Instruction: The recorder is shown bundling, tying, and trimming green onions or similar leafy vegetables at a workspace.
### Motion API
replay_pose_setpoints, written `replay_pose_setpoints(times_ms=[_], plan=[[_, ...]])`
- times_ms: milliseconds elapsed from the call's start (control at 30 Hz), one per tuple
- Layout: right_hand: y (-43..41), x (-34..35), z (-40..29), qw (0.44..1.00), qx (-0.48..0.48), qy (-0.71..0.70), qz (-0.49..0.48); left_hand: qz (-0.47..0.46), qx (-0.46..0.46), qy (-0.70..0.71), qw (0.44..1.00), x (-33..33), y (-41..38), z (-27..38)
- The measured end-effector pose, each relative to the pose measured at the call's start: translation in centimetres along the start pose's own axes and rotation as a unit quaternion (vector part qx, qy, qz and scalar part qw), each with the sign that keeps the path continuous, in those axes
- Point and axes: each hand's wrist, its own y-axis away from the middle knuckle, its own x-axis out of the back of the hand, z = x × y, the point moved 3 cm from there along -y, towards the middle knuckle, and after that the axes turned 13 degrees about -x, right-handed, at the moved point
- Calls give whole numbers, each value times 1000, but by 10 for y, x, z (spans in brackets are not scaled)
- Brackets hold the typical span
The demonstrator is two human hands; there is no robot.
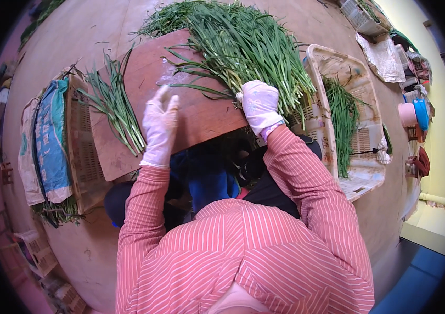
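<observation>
A large heap of garlic chives [246,43] covers the far right of a reddish wooden board [191,117], pale stem ends towards me. My right hand [261,103], in a whitish glove, is closed at the near edge of the heap. A few leaves converge at its curled fingers, which hide the stem ends there. Over the board's left half, my gloved left hand [160,123] is raised with fingers apart and nothing in it. Just left of it lies a smaller bunch of garlic chives [118,106], stem ends near my wrist.
At the right stands a dirty white plastic crate [320,129] with loose green chives [340,121] inside. Another crate [85,145] stands left of the board, with blue and white woven sacks [51,137] over its side. More crates and bags line the wall at far right.
</observation>
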Motion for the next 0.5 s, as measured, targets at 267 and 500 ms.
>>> replay_pose_setpoints(times_ms=[267, 500], plan=[[63, 67, -28, 937, -85, -254, -224, -171, 232, 329, 899, -18, 68, 48], [136, 46, -42, 837, -43, -422, -346, -232, 329, 593, 697, -40, 109, 40]])
